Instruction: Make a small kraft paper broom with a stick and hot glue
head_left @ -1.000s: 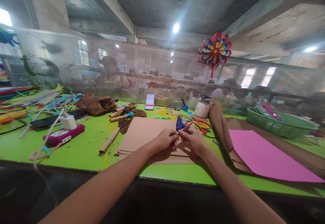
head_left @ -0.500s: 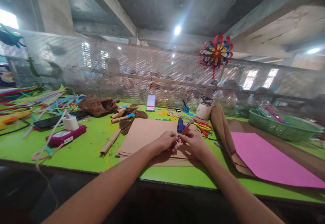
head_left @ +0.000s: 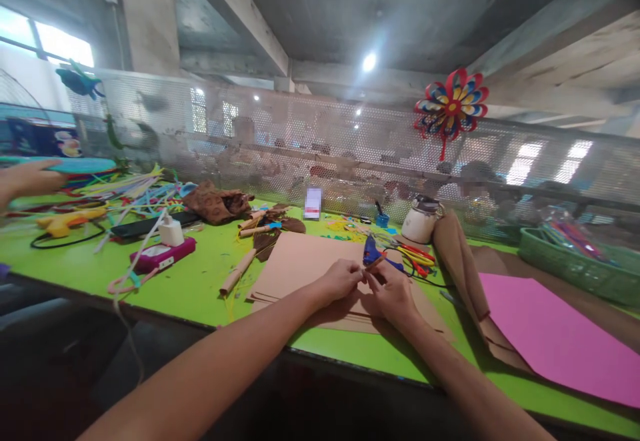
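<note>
Over a stack of light brown paper sheets (head_left: 295, 258), my two hands meet with fingertips pinched together. My right hand (head_left: 393, 289) is closed on a small brown strip (head_left: 375, 263), perhaps paper, whose end sticks up past the fingers. My left hand (head_left: 344, 280) is closed too, its thumb and finger at the strip's lower end, which the fingers mostly hide. Just behind the fingertips lies a blue glue gun (head_left: 371, 249). Pliers or scissors with red and yellow handles (head_left: 417, 258) lie to its right.
Folded brown paper (head_left: 453, 254) and a pink sheet (head_left: 555, 331) lie right, before a green basket (head_left: 575, 261). A pale jug (head_left: 419, 220) and a phone (head_left: 313, 203) stand behind. Left are a purple power strip (head_left: 167, 258), a yellow glue gun (head_left: 70, 221) and another person's hand (head_left: 35, 180).
The view has swung left, so everything sits further right. Another person's hand, holding a flat turquoise thing, has come into sight at the left. My hands stay pinched together over the sheets.
</note>
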`<state>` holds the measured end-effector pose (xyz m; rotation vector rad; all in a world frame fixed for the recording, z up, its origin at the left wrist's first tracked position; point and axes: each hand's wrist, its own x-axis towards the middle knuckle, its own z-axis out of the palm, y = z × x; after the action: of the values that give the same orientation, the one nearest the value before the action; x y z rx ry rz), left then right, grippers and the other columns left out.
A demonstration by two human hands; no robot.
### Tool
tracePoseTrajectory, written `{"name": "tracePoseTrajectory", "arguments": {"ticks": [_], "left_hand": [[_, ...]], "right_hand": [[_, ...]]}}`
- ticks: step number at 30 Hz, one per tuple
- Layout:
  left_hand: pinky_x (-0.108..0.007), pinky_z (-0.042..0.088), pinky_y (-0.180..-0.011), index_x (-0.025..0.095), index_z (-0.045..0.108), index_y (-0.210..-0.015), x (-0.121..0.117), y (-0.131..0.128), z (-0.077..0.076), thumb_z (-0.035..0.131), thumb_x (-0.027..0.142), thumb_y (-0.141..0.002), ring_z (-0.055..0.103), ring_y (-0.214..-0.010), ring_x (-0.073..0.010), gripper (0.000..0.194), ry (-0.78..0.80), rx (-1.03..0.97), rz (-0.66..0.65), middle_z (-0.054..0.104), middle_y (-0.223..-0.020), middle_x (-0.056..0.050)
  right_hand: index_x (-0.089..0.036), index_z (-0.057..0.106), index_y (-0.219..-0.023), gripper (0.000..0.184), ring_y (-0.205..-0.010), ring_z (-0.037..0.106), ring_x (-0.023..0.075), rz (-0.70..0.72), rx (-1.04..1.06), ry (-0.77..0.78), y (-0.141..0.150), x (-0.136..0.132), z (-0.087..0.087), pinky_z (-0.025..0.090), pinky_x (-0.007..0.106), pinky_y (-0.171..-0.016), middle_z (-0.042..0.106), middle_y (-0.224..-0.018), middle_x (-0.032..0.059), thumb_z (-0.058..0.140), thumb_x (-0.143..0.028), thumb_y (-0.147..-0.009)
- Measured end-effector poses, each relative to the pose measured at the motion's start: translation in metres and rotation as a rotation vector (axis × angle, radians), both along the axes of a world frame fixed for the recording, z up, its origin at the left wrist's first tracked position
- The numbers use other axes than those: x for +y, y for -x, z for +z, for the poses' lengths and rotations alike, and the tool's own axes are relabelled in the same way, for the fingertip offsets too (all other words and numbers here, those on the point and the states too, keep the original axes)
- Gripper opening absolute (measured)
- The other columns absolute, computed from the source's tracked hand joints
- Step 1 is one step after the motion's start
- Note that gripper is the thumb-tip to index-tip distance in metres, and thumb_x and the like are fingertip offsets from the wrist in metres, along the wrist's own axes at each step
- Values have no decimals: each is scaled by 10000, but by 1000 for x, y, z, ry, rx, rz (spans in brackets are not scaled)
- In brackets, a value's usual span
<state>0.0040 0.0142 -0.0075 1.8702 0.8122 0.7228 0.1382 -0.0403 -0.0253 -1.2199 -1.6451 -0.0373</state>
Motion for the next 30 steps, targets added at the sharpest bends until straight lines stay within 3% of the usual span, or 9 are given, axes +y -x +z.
{"name": "tracePoseTrajectory", "arguments": {"ticks": [11, 22, 30], "left_hand": [[-210, 321, -432, 133, 556, -704, 1, 1, 0, 458, 314, -731, 421, -386, -92, 207, 94, -47, -78, 479, -448, 35], [-204, 257, -402, 149, 504, -579, 4, 2, -4, 453, 218, -684, 385, -354, -85, 137, 107, -42, -18, 427, -391, 42], [-204, 198, -378, 158, 443, -531, 0, 2, -2, 443, 246, -700, 305, -327, -60, 191, 156, -52, 19, 369, -382, 51]], "right_hand": [[-187, 578, -727, 138, -642, 548, 170, -85, -93, 10, -2, 2, -2, 411, 286, -616, 609, -708, 48, 511, -269, -815], [-199, 586, -762, 146, -693, 537, 178, 34, -108, -6, 4, 2, -5, 416, 292, -659, 583, -746, 54, 469, -225, -844], [-197, 561, -745, 171, -697, 522, 176, 3, -168, -23, 8, 2, -5, 399, 284, -654, 562, -742, 55, 435, -197, -859]]}}
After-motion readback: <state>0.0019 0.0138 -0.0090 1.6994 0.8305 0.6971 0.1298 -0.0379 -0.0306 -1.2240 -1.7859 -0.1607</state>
